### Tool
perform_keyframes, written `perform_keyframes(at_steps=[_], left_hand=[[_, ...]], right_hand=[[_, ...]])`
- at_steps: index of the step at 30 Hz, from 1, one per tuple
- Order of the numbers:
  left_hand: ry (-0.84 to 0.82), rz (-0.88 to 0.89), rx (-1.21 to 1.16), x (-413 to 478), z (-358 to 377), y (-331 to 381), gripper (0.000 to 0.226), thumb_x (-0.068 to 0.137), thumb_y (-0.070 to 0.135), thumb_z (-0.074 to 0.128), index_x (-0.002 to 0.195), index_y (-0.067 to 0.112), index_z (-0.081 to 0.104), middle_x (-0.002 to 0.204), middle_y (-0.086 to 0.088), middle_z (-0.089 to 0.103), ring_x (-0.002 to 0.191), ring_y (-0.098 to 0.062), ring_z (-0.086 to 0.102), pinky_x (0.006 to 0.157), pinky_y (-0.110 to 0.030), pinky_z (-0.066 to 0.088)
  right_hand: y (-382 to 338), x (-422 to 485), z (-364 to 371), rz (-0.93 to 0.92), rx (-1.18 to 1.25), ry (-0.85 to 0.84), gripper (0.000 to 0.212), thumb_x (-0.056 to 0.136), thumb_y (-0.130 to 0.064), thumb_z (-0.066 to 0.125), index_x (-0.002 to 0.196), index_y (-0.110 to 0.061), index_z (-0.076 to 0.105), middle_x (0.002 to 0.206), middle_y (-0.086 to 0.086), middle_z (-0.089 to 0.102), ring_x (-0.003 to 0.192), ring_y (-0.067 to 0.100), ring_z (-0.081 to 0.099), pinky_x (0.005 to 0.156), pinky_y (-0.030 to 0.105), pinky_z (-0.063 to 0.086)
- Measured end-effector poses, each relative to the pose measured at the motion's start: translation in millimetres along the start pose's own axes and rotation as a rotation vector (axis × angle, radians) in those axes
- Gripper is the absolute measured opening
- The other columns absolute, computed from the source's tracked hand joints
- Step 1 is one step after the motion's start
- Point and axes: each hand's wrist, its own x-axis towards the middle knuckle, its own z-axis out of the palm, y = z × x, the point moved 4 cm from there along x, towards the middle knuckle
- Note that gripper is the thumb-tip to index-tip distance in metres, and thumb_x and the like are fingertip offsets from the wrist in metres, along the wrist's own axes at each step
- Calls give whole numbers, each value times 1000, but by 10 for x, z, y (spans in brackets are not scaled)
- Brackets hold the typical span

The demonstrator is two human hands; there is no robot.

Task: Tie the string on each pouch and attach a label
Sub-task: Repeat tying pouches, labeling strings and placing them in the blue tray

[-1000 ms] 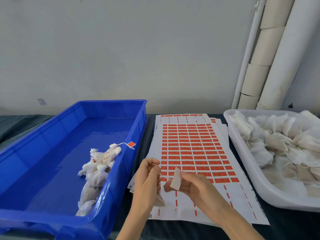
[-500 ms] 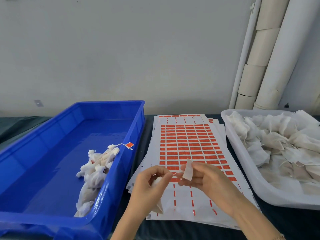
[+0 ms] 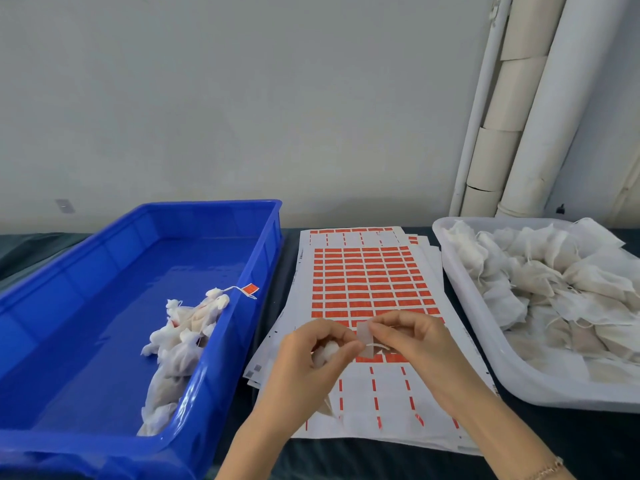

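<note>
1. The left hand [image 3: 311, 358] holds the pouch [image 3: 327, 349] in a closed grip, with the bunched neck showing between thumb and fingers. The right hand [image 3: 412, 337] pinches the label [image 3: 364, 336] in a narrow grip.
2. A second ago the hands are slightly apart and the label is clear of the pouch. Now they meet, and the label sits at the string [image 3: 375, 346].
3. Judging by this, the tying is done and the label is about to fold over the string.
4. The label stands nearly upright, with its pale back to the camera.
5. The pouch's long axis runs from its neck down toward the person, and its tail hangs over the label sheets [image 3: 367, 282].
6. Labelled pouches lie in the blue bin [image 3: 242, 341] to the left, and untied ones fill the white tray [image 3: 460, 306] to the right.
</note>
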Motion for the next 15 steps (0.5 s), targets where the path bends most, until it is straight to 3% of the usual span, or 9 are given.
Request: perform_keyframes(at_steps=[11, 15], left_hand=[[15, -71, 3, 21, 2, -109, 4, 83, 28, 70, 85, 25, 68, 78, 15, 67, 79, -7, 63, 68, -14, 51], [25, -73, 1, 19, 5, -109, 6, 82, 29, 72, 85, 25, 69, 75, 16, 66, 75, -7, 62, 65, -14, 50]], right_hand=[[11, -17, -5, 24, -23, 18, 6, 81, -28, 72, 87, -26, 71, 86, -16, 73, 80, 0, 69, 65, 11, 47], [8, -34, 9, 31, -10, 2, 6, 81, -27, 72, 87, -25, 72, 85, -13, 73, 81, 3, 69, 72, 17, 52]])
